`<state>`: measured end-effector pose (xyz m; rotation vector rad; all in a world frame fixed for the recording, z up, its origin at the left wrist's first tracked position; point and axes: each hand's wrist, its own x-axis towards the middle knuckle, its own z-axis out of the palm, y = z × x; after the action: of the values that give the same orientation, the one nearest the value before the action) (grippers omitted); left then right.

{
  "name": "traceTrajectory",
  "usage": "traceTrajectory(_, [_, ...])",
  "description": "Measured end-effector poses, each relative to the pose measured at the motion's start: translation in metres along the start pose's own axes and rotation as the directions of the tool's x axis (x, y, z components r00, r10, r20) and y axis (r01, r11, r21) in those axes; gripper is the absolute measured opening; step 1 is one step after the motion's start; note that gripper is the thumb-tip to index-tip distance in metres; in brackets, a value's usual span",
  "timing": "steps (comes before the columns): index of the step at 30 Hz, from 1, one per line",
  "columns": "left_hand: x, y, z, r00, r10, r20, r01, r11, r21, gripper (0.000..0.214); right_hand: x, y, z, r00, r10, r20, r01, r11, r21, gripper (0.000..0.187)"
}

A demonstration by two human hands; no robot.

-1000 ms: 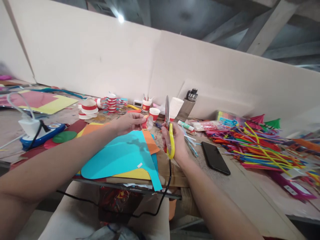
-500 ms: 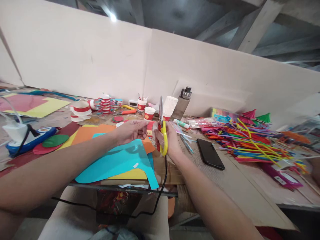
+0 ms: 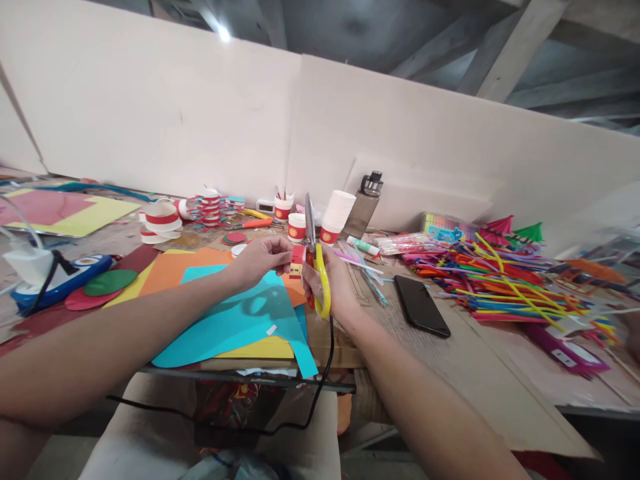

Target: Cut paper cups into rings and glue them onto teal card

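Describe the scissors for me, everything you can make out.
The scissors have a yellow loop handle with red showing along its inner side, shiny like plastic, and a grey, metallic-looking blade part narrowing to a tip. They are held nearly upright, tip up and leaning slightly left in the view, with the right hand around the handle. They are raised above the table, beside a red-and-white paper piece; whether they touch it is unclear. Whether the blades are parted cannot be told.
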<state>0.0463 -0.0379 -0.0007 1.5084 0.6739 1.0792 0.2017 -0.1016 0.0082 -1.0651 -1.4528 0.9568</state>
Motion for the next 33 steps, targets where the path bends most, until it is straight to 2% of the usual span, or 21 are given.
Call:
traceTrajectory(6, [-0.004,0.006,0.003,1.0,-0.004,-0.003,0.005,0.998,0.056,0.018,0.001,0.004,-0.002,1.0,-0.004,-0.007,0.003,0.999,-0.04,0.03])
traceTrajectory(9, [-0.007,0.008,0.007,1.0,-0.002,0.03,0.0,0.998,0.065,0.016,0.0,0.003,-0.001,1.0,-0.018,0.008,0.019,0.998,-0.058,0.029])
traceTrajectory(12, [-0.006,0.002,0.006,0.987,0.158,0.003,-0.157,0.978,0.134,0.015,-0.002,0.0,0.0,1.0,0.002,0.003,-0.002,0.999,-0.052,0.031])
traceTrajectory(15, [-0.003,-0.006,0.001,0.932,0.353,-0.083,-0.327,0.916,0.231,0.024,-0.004,-0.004,0.002,0.998,0.06,0.015,-0.06,0.998,-0.01,0.034])
traceTrajectory(17, [-0.003,-0.008,-0.001,0.91,0.403,-0.097,-0.365,0.889,0.276,0.022,-0.006,-0.007,0.003,0.995,0.096,0.034,-0.096,0.995,0.011,0.031])
traceTrajectory(20, [-0.004,-0.003,0.0,0.919,0.389,-0.062,-0.355,0.885,0.301,0.012,-0.009,-0.011,0.005,0.991,0.119,0.06,-0.121,0.992,0.026,0.027])
traceTrajectory(23, [-0.006,0.007,0.002,0.939,0.337,-0.066,-0.307,0.909,0.283,0.001,-0.01,-0.012,0.007,0.989,0.124,0.076,-0.126,0.991,0.033,0.031])
traceTrajectory(26, [-0.008,0.016,0.002,0.946,0.301,-0.12,-0.267,0.934,0.238,0.012,-0.007,-0.007,0.006,0.997,0.071,0.028,-0.072,0.997,0.017,0.035])
traceTrajectory(29, [-0.006,0.02,-0.003,0.942,0.271,-0.2,-0.244,0.958,0.148,0.02,-0.003,-0.003,0.0,0.998,-0.065,0.004,0.065,0.991,-0.113,0.035])
traceTrajectory(31, [-0.003,0.021,-0.008,0.921,0.29,-0.26,-0.27,0.956,0.111,0.023,-0.002,-0.004,-0.005,0.985,-0.171,0.031,0.173,0.948,-0.268,0.032])
traceTrajectory(33, [0.001,0.022,-0.014,0.883,0.343,-0.322,-0.327,0.939,0.102,0.025,-0.003,-0.006,-0.009,0.977,-0.199,0.073,0.212,0.893,-0.397,0.028])
